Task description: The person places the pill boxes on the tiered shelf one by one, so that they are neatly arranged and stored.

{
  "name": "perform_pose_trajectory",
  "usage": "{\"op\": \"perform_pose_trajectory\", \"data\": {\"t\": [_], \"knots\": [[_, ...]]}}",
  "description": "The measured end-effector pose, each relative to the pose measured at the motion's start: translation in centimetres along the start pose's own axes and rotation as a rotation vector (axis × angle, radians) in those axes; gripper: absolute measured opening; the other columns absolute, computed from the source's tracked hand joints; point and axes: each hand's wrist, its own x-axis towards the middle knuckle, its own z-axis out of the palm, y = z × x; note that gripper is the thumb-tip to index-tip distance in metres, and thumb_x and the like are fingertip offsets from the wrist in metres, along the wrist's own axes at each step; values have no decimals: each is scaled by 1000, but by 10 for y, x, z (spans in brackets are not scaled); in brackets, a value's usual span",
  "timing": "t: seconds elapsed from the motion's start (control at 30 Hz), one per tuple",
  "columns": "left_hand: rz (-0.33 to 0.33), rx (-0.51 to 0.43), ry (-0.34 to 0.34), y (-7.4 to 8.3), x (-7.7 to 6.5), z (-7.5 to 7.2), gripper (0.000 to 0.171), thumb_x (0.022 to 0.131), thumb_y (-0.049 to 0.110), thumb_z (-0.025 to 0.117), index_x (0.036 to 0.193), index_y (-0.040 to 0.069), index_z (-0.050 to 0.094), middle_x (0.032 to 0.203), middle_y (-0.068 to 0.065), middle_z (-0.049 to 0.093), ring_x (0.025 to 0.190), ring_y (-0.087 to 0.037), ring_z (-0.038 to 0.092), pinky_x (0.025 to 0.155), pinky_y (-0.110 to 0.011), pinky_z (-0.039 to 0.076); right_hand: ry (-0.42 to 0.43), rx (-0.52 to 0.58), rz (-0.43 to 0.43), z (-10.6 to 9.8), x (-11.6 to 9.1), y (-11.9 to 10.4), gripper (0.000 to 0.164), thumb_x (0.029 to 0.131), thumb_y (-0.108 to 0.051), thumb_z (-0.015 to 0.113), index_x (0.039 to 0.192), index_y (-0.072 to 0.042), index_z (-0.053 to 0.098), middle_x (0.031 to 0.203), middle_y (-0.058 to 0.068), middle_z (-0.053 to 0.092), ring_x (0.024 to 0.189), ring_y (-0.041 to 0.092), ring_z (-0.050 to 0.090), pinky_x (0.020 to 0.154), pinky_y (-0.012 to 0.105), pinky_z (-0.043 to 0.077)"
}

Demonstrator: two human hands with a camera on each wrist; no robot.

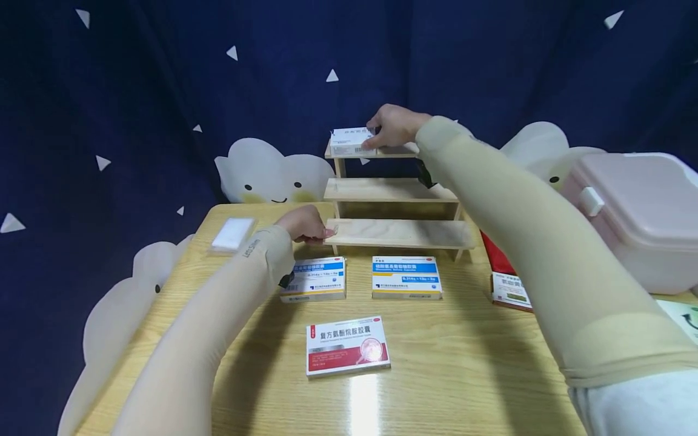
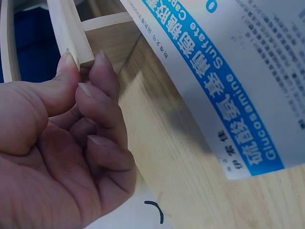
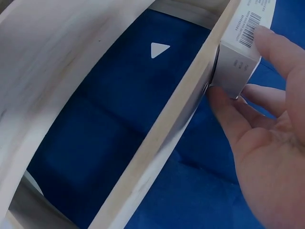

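A white medicine box point(image 1: 349, 139) lies at the left end of the top tier of a three-tier wooden rack point(image 1: 389, 189). My right hand point(image 1: 397, 125) grips the box by its right end. In the right wrist view, thumb and fingers hold the box point(image 3: 234, 67) near its barcode, and the box touches the wooden shelf point(image 3: 157, 129). Lower down, my left hand point(image 1: 306, 224) pinches the left end of the bottom tier. The left wrist view shows thumb and index finger on the board point(image 2: 71, 33), the other fingers curled.
Two blue-and-white medicine boxes, a left one point(image 1: 322, 278) and a right one point(image 1: 406, 277), lie before the rack. Nearer is a red-and-white box point(image 1: 348, 346). A white block point(image 1: 232, 234) lies left; a pink lidded bin point(image 1: 643, 212) and another box point(image 1: 509, 292) are right.
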Motion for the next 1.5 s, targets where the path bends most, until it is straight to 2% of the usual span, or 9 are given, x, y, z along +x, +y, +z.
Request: {"op": "perform_pose_trajectory", "data": {"t": [0.27,0.5,0.63,0.8,0.9,1.0,1.17,1.43,1.5], "knots": [[-4,31,15,3,-1,-5,49,89,45,54,85,-2,69,53,-1,45,42,-10,31,42,-24,24,13,23,14,-4,-2,0,76,83,-47,63,143,-13,30,143,7,36,112,20,41,101,36,29],[-7,16,-11,0,0,-3,50,88,47,55,79,-1,67,53,-1,45,41,-9,29,41,-24,24,2,47,18,-3,-9,-2,81,81,-53,61,145,-16,27,147,5,27,121,20,35,104,37,26],[14,33,-13,1,1,-8,49,88,47,55,70,2,63,52,-1,44,40,-10,29,41,-24,23,66,28,-56,-10,-31,-7,76,83,-52,59,144,-15,30,147,4,29,118,19,40,102,36,32],[54,76,-11,3,4,-17,50,90,47,53,65,4,60,52,0,44,40,-9,30,41,-23,23,191,-42,-207,-9,-80,-17,62,86,-45,59,136,-11,44,134,10,45,103,20,49,87,35,44],[49,75,-13,3,5,-21,50,91,46,52,73,1,64,54,-1,47,41,-9,31,41,-23,24,256,-71,-313,6,-114,-23,54,87,-40,60,131,-10,51,125,8,52,99,19,52,82,34,46],[44,67,-15,2,7,-24,51,91,47,51,81,-1,67,55,-1,48,41,-9,31,42,-23,24,300,-68,-397,32,-148,-26,51,87,-37,63,128,-10,54,122,7,55,93,18,56,77,33,47],[40,48,-25,0,12,-26,51,90,47,52,86,-1,68,56,-1,49,42,-8,31,42,-23,25,325,-64,-430,83,-198,-27,54,82,-40,68,126,-11,57,120,6,57,94,17,58,79,33,49],[35,45,-51,-11,12,-28,49,91,46,51,74,2,64,56,-1,47,43,-10,33,44,-24,28,255,0,-403,150,-232,-25,54,78,-39,72,125,-15,58,118,4,57,101,16,56,84,34,48],[34,40,-57,-13,13,-28,49,91,46,50,79,1,66,57,-1,48,44,-10,32,44,-24,27,223,18,-406,164,-236,-24,53,80,-39,70,126,-15,57,119,3,56,105,16,55,87,35,46]]}}
